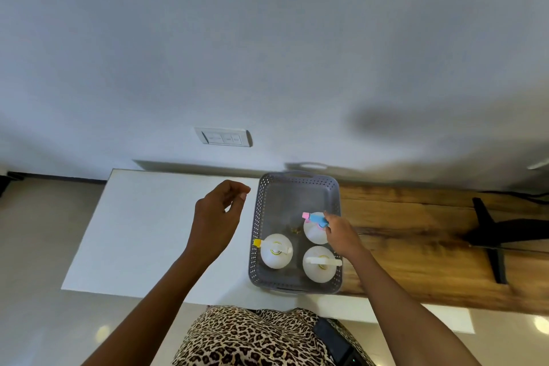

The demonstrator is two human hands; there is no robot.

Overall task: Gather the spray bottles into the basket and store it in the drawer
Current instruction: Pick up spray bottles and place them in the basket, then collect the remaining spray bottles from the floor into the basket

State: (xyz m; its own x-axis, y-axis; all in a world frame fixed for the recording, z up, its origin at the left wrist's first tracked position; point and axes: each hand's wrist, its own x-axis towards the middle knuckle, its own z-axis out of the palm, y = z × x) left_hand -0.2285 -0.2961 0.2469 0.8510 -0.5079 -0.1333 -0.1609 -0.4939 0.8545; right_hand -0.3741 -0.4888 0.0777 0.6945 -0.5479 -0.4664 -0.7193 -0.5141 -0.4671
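A grey perforated basket (267, 187) stands on the white cabinet top (148, 217), at its right side. Three white spray bottles stand upright inside it. One with a yellow nozzle (274, 251) is at the near left, one with a white trigger (319, 267) at the near right. The third, with a blue and pink head (313, 229), is behind them on the right. My right hand (341, 235) grips the blue head of that third bottle. Left of the basket, my left hand (218, 217) hovers above the white top, fingers loosely curled, holding nothing.
A wooden tabletop (416, 232) adjoins the basket on the right, with a black stand foot (490, 238) on it. A wall socket (222, 137) sits on the wall behind. Leopard-print clothing (252, 339) fills the lower middle.
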